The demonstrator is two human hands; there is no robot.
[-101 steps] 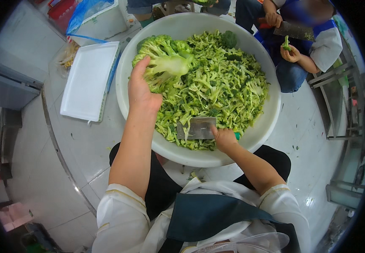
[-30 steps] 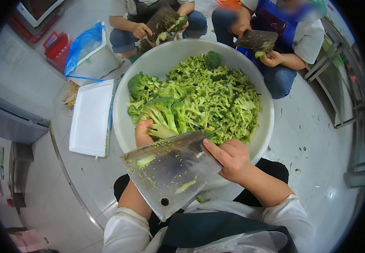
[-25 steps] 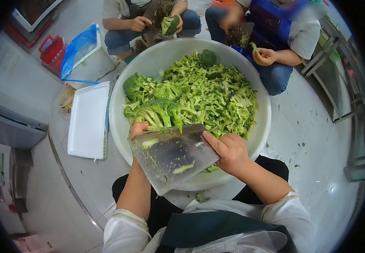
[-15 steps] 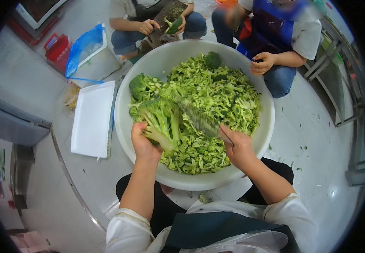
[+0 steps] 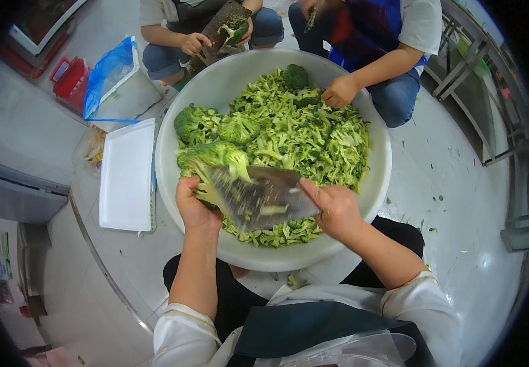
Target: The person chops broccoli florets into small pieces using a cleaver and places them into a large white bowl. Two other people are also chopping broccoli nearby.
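Observation:
My left hand (image 5: 197, 205) grips a head of broccoli (image 5: 215, 160) by its stem, over the left side of a big white tub (image 5: 377, 177). In my right hand (image 5: 338, 211) is the handle of a cleaver (image 5: 267, 199). Its broad blade, smeared and dotted with green bits, lies across the front of the broccoli, and its far end meets or overlaps the stem; exactly where is blurred. Below both hands, chopped broccoli (image 5: 313, 140) fills the tub. Larger broccoli heads (image 5: 194, 122) rest along the tub's left side, and a dark green floret (image 5: 294, 76) lies near the far rim.
Across the tub one person's hand (image 5: 196, 44) holds a cleaver and broccoli. At far right another person's hand (image 5: 340, 92) reaches over the tub. On the left are a white tray (image 5: 127, 177), a blue-lined bin (image 5: 133, 95) and a red basket (image 5: 70, 79). A metal rack (image 5: 460, 79) stands right.
My cleaver has swung left and nearer, turning its flat blade up in front of the broccoli. The person at far right has moved a hand in over the tub.

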